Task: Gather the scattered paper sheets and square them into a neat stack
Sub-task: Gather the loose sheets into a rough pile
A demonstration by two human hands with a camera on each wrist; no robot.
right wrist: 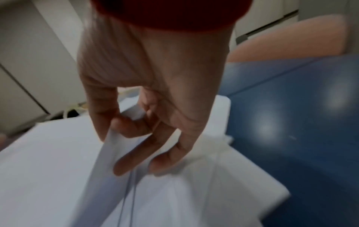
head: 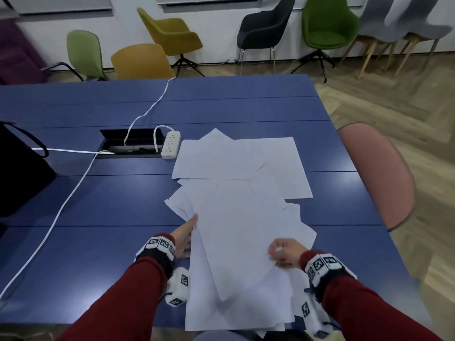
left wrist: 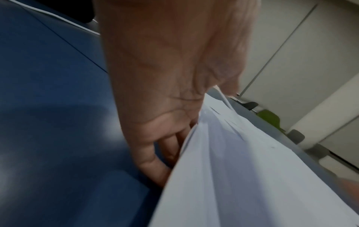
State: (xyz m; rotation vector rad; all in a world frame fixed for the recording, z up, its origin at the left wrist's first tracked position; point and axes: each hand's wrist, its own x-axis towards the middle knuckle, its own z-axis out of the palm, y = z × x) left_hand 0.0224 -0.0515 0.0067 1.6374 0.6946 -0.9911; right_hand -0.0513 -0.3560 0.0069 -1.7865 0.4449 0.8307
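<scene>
Head view — both hands (head: pixel 183 238) (head: pixel 285 253) grip paper sheets (head: pixel 236 217), L + R edges.

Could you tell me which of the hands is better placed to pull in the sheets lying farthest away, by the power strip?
Probably the left. The left hand only has its fingers tucked under the near sheets' left edge, on the power strip's side. The right hand is pinching a sheet.

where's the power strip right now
In the head view the power strip lies on the blue table, left of the far paper sheets and beside the open cable hatch.
</scene>
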